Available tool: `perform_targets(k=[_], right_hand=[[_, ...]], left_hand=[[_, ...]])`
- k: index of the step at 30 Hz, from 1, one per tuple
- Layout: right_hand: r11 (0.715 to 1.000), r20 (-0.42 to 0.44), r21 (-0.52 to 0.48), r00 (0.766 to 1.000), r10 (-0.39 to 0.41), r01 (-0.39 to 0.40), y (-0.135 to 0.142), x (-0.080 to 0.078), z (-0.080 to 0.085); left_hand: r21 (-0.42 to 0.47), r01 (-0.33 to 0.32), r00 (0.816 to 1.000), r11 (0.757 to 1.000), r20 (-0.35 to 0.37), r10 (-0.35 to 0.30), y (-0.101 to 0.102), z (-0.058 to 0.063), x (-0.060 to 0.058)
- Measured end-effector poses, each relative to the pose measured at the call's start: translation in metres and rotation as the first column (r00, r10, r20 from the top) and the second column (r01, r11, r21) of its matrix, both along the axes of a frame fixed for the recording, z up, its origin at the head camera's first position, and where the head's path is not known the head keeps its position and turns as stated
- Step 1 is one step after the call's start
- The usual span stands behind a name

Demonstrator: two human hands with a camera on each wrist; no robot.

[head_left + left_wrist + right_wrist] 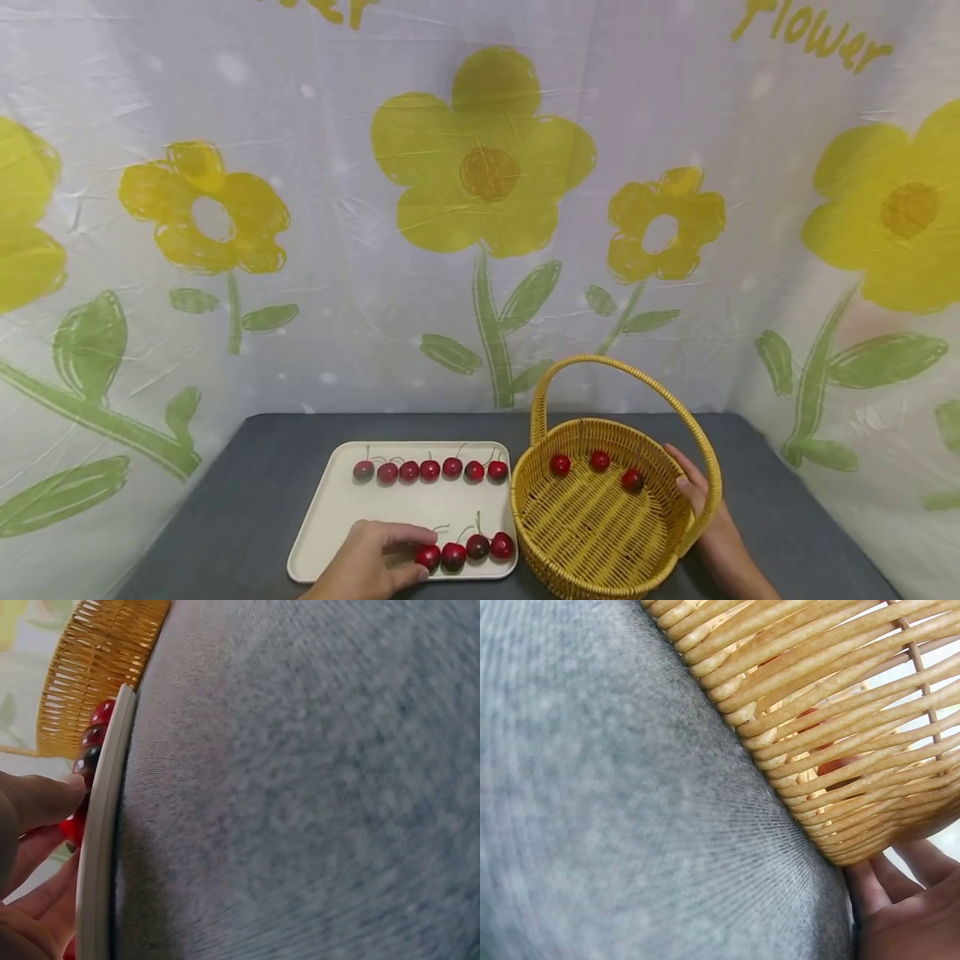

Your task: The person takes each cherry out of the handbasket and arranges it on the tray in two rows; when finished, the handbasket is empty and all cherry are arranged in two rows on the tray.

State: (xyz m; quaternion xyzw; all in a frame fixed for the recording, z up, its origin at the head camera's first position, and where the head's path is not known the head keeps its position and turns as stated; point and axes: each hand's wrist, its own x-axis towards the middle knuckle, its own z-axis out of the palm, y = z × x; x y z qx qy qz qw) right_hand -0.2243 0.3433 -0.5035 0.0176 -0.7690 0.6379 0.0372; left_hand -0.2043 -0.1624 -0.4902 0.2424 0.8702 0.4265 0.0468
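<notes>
My left hand (371, 558) pinches a dark red cherry (428, 557) between thumb and fingers, at the left end of the front row on a cream tray (337, 510). More stemmed cherries (477, 547) continue that row to the right, and several others line the tray's back (408, 472). Right of the tray stands a yellow woven basket (581, 542) with a tall arched handle. Three cherries (599, 461) lie inside it, near the far wall. My right hand (708, 508) holds the basket's right side; in the right wrist view its fingers (896, 881) lie along the outer wall.
Tray and basket stand side by side on a dark grey cloth-covered table (247, 517). A pale curtain (337, 250) printed with yellow flowers hangs behind the table and along both sides. The basket handle (630, 367) rises above the rim on the right.
</notes>
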Motion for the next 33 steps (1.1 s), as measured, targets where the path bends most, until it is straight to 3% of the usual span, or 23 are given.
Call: perform_targets(k=[3,7,10,15,19,25,31,33], right_hand=[[1.000,0.018,0.006,1.000,-0.019,0.019,0.001,0.002,0.000],[1.000,0.043,0.023,0.999,-0.020,0.019,0.000,0.001,0.002],[1.000,0.042,0.015,0.999,0.001,-0.002,0.000,-0.001,0.004],[1.000,0.029,0.007,0.999,0.020,-0.020,-0.001,-0.002,0.004],[1.000,0.016,0.004,1.000,0.022,-0.022,0.000,-0.001,0.002],[0.999,0.004,-0.029,0.999,0.032,-0.032,0.000,0.001,0.000],[0.999,0.001,-0.025,0.999,0.038,-0.038,0.000,0.000,0.000],[0.999,0.008,-0.020,0.999,0.035,-0.035,-0.001,0.000,0.001]], left_hand=[[0.033,-0.036,0.998,0.999,0.055,0.034,-0.004,0.004,0.000],[0.196,-0.071,0.985,0.978,0.169,0.037,-0.011,0.011,0.001],[0.343,-0.043,0.979,0.938,0.204,-0.030,-0.011,0.017,0.001],[0.497,0.027,0.970,0.867,0.196,-0.143,0.000,0.028,0.001],[0.551,0.074,0.963,0.831,0.178,-0.204,0.018,0.039,-0.003],[0.559,0.118,0.957,0.821,0.157,-0.245,0.059,0.062,-0.011],[0.598,0.210,0.935,0.774,0.107,-0.337,0.102,0.080,-0.024],[0.597,0.224,0.929,0.770,0.108,-0.354,0.117,0.085,-0.028]])
